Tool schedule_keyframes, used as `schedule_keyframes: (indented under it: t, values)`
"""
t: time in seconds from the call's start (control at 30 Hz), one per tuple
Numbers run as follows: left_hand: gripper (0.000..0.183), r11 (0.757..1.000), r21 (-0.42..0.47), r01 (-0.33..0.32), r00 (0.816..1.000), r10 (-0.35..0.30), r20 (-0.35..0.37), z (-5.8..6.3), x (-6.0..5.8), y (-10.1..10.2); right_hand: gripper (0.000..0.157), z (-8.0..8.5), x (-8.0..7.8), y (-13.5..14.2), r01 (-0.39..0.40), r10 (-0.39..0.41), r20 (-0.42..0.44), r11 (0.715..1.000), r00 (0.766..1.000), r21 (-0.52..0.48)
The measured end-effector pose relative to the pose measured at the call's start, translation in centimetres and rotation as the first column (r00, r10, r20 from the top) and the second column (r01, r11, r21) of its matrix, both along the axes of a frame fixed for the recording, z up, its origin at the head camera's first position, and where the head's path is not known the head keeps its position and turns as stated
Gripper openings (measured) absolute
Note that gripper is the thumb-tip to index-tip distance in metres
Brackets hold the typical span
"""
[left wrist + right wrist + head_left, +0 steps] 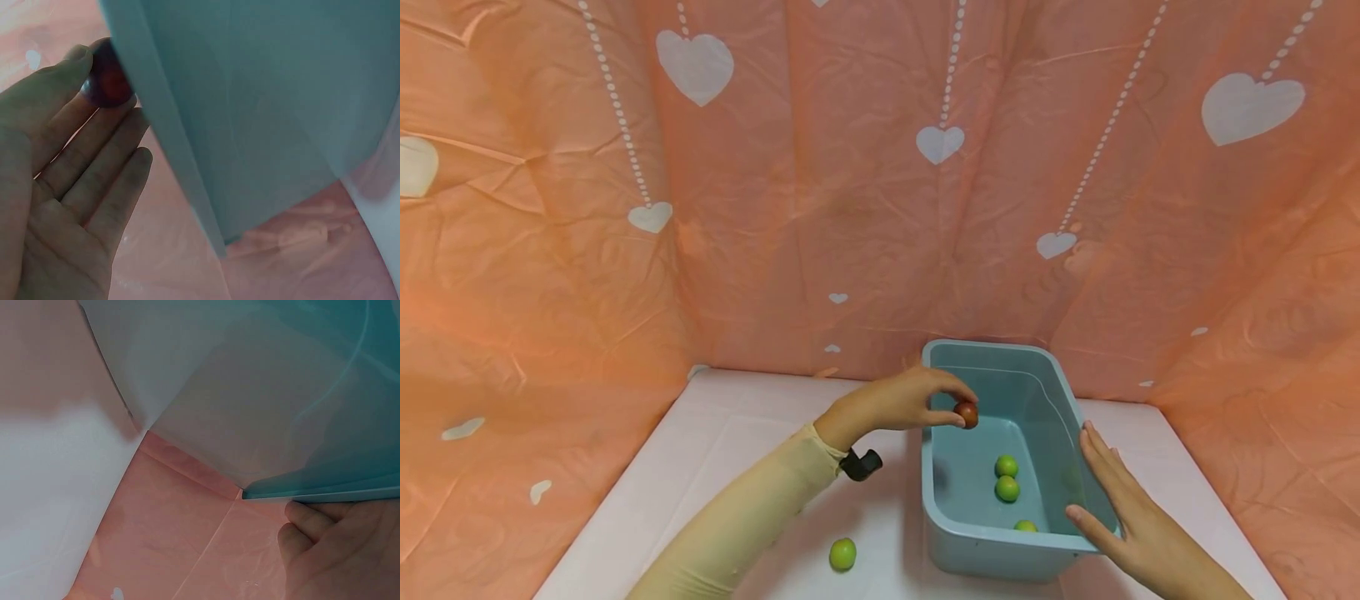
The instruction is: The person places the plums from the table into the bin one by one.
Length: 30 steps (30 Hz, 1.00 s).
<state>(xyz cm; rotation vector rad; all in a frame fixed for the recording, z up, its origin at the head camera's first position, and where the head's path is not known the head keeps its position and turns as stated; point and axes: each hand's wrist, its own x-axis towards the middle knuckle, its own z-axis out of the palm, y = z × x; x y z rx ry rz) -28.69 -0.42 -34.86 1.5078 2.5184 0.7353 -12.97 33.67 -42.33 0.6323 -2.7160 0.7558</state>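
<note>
"Where's the red fruit (967, 415)?"

"At ten o'clock from the middle of the blue tub (985, 558), just inside the rim as the head view shows it. The left hand (906, 404) pinches it between thumb and fingertips."

"A secure grip?"

"Only the tips hold it, and the skin looks glossy — it might slip. Dropped from there, I'd expect it to bounce or knock the two green fruits (1007, 489) near the tub's middle, or the third (1026, 526) towards six."

"And the right hand (1138, 521)?"

"At four o'clock, resting against the rim, its fingers fairly straight rather than clenched. Leaning too hard there could tip or slide the tub."

"Anything outside it?"

"One green fruit (842, 554) at eight, on the white surface (722, 442). It's round, so a brush of the left sleeve (752, 508) could set it rolling."

"Any brands or labels?"

"No writing I can read — just white hearts and dotted strings on the orange cloth (865, 233)."
</note>
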Motion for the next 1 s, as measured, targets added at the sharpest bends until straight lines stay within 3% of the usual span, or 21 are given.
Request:
schedule_keyframes:
  t: [0.33,0.8,1.0]
  values:
    - [0.039,0.994,-0.075,0.085,0.995,-0.088,-0.041,-0.8,-0.2,2.8,0.098,0.0,0.0,0.1,0.005,-0.004,0.039,1.0,0.999,-0.028]
    - [0.038,0.972,-0.204,0.119,0.985,-0.141,-0.095,-2.1,-0.3,5.8,0.096,0.3,0.0,-0.2,0.021,-0.021,0.047,1.0,0.999,-0.008]
    - [0.033,0.958,-0.245,0.149,0.983,-0.17,-0.068,-2.7,-0.3,7.0,0.096,0.2,0.2,-0.3,0.018,-0.018,0.043,1.0,0.999,-0.009]
